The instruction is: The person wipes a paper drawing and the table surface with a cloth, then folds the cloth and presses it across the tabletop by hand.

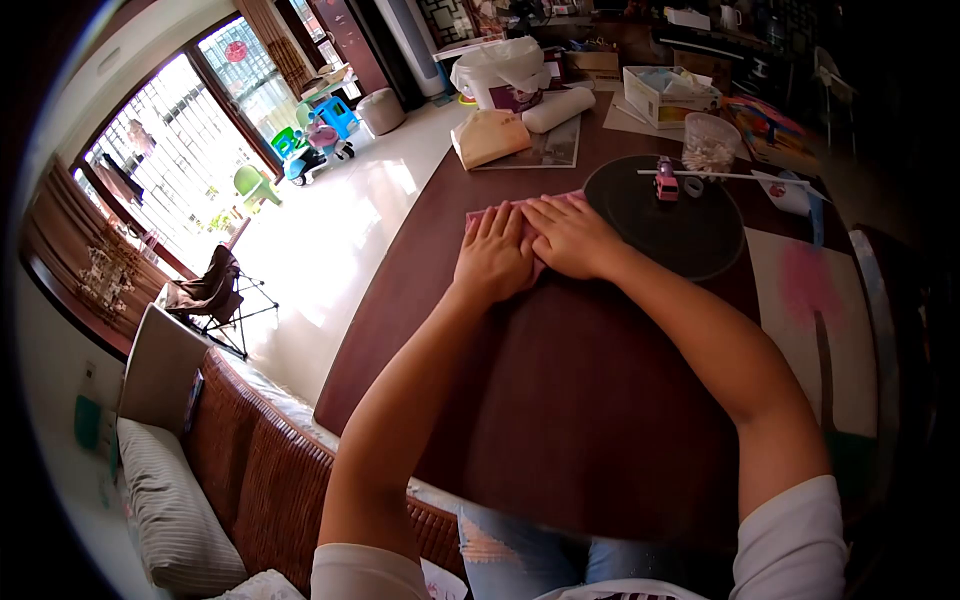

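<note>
A pink cloth lies on the dark red-brown table, mostly hidden beneath my hands. My left hand rests flat on it, fingers stretched forward. Beside it, my right hand also lies flat on the cloth, its fingertips close to those of my left hand. Only the cloth's edges show around the fingers. Just right of my right hand is a round black turntable, with a small pink toy car on it.
Toward the back stand a white bucket, a tissue pack, a white roll, a box and a clear tub. A thin white stick crosses the turntable. A painted sheet lies at the right.
</note>
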### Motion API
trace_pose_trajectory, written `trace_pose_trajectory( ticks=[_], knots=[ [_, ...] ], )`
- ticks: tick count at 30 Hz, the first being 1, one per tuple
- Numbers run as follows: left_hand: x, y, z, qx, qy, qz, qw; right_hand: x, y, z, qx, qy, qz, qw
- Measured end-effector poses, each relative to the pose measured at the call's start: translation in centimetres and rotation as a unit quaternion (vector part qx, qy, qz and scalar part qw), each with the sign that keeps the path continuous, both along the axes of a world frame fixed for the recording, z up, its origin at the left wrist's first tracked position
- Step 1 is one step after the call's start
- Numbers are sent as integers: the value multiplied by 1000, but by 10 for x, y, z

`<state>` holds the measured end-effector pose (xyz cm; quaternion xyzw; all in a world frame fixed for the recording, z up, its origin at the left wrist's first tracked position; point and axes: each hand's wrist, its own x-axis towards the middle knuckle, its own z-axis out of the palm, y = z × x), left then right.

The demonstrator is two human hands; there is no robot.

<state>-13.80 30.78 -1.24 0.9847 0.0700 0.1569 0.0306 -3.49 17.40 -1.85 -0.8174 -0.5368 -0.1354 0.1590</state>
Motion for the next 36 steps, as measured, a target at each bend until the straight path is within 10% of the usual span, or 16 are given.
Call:
trace_pose_trajectory(
  ticks=[16,36],
  knots=[
    [64,48,2,-3,42,65,997,51,59,5,-25,54,-76,995],
    [-183,-165,-3,25,-53,-105,993,-192,-192,0,33,-40,15,999]
  ],
)
